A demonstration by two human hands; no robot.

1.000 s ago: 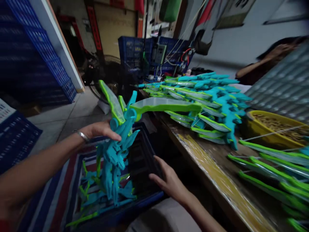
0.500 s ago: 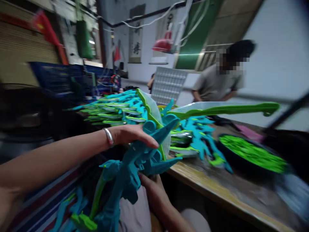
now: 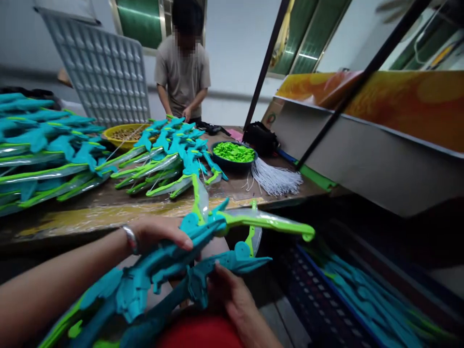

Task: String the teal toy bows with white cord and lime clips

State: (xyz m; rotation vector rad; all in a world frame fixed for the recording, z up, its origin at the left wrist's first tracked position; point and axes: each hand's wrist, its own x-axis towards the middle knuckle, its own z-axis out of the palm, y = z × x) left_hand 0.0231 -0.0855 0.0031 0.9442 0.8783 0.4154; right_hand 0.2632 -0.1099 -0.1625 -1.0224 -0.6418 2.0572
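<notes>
My left hand (image 3: 161,233), with a silver bangle at the wrist, is wrapped round a teal toy crossbow (image 3: 165,261) with lime-green bow limbs. Its thumb lies along the top of the teal body. Lower and to the right, my right hand (image 3: 234,292) grips a second toy crossbow (image 3: 250,263) near its front end, thumb on the side. Both toys are held over my lap, close together, their bow ends pointing away to the right. The fingers of both hands are partly hidden behind the teal bodies.
Stacked toy crossbows (image 3: 47,154) cover the table (image 3: 119,212). Beyond are a yellow basket (image 3: 112,140), a dark bowl (image 3: 232,166) of green parts and white cords (image 3: 279,179). A blue crate (image 3: 308,295) holds toys at lower right. A person (image 3: 183,72) stands behind the table.
My view has turned to the right, bringing the crate and cords into sight. The two toy crossbows, earlier bunched and upright, now lie lower and tilt to the right, further apart.
</notes>
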